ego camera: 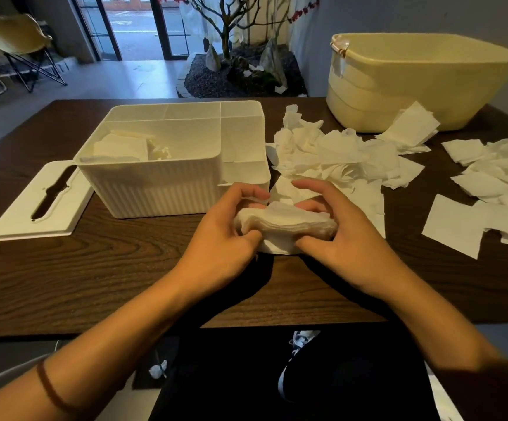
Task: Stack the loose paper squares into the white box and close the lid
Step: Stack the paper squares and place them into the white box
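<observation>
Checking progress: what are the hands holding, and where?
Both hands, left and right, grip a stack of white paper squares by its opposite ends.

Lid lies left of box; loose squares right; tub behind.

Table: dark wood-grain table, spanning the view.
Tub: pale yellow plastic tub at the table's far right corner, with a clear latch on its left rim.
Chair: folding camp chair with a yellowish seat, far left on the floor.
Planter: bare-branched tree with red blossoms, set among rocks in dark gravel.
Doors: glass doors behind, facing a street.
Floor: crumpled white scrap under the table's near edge.
</observation>
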Motion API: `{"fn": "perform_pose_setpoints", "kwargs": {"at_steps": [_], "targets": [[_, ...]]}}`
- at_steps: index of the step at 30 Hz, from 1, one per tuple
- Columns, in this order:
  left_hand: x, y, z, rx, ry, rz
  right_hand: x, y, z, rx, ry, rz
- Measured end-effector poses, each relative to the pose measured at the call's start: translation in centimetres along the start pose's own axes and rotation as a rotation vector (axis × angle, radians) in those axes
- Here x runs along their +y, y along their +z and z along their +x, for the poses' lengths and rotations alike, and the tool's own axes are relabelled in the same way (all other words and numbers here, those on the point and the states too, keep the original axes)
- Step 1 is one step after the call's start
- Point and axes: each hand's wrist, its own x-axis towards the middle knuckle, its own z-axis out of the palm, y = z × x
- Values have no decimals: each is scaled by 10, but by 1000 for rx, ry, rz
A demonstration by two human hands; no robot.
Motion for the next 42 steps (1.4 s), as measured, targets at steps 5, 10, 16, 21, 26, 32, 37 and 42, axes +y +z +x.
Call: {"fn": "perform_pose_setpoints", "kwargs": {"at_steps": [5,10,16,21,26,32,37,42], "targets": [[1,8,1,10,13,71,-4,5,10,-53,3,-60],[-1,-2,3,-22,-1,107,1,-6,5,-23,-14,-4],[6,-7,4,25,-20,-23,-1,-15,9,37,-52,-3],[6,-1,-1,10,-117,-181,1,-2,5,57,-64,32],[2,-5,3,2,-122,-196,3,1,4,73,-59,29],[25,-24,23,-212,-121,278,-12,-12,17,91,-4,122],[45,-32,31,-451,-335,148,-37,-21,35,-76,102,266],[27,-20,24,-255,-372,-260,-36,-11,42,117,297,411]]}}
